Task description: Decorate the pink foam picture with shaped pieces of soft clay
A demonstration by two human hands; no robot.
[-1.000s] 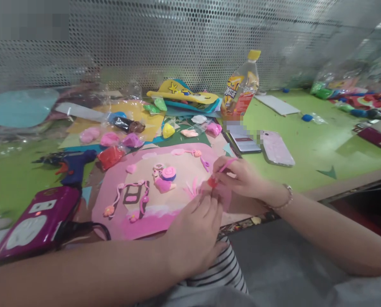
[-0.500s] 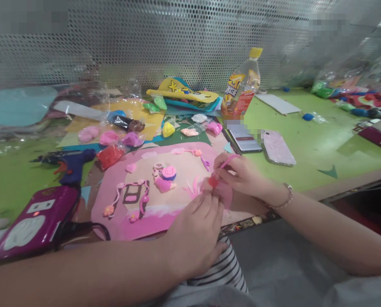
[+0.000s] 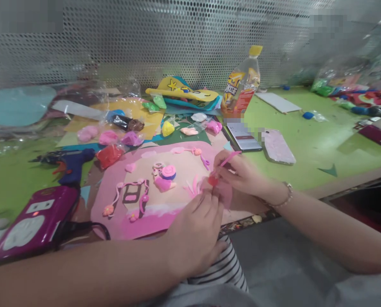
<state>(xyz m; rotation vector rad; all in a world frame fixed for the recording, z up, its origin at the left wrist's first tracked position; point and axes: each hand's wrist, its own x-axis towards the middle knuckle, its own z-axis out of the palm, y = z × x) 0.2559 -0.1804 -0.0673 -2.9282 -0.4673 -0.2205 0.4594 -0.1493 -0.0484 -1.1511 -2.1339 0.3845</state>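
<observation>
My right hand [image 3: 241, 175] pinches a thin pink modelling tool [image 3: 230, 157], whose tip presses on a small red clay piece [image 3: 213, 181]. My left hand [image 3: 193, 234] is closed, with its fingertips steadying that red piece and a pink clay petal shape [image 3: 224, 194] at the right edge of a pink craft board [image 3: 145, 187]. The board carries a clay figure with a pink hat [image 3: 165, 175], a brown and pink frame shape [image 3: 131, 197] and small flowers.
Bagged clay lumps in pink, red, yellow and green [image 3: 109, 155] lie behind the board. A blue glue gun [image 3: 70, 164] and a purple power strip [image 3: 33, 221] sit on the left. Two phones [image 3: 276, 147] and a plastic bottle [image 3: 243, 89] stand to the right, before a perforated metal wall.
Almost nothing has changed. My right hand tilted the pink tool slightly at the red piece. My left hand stayed in place.
</observation>
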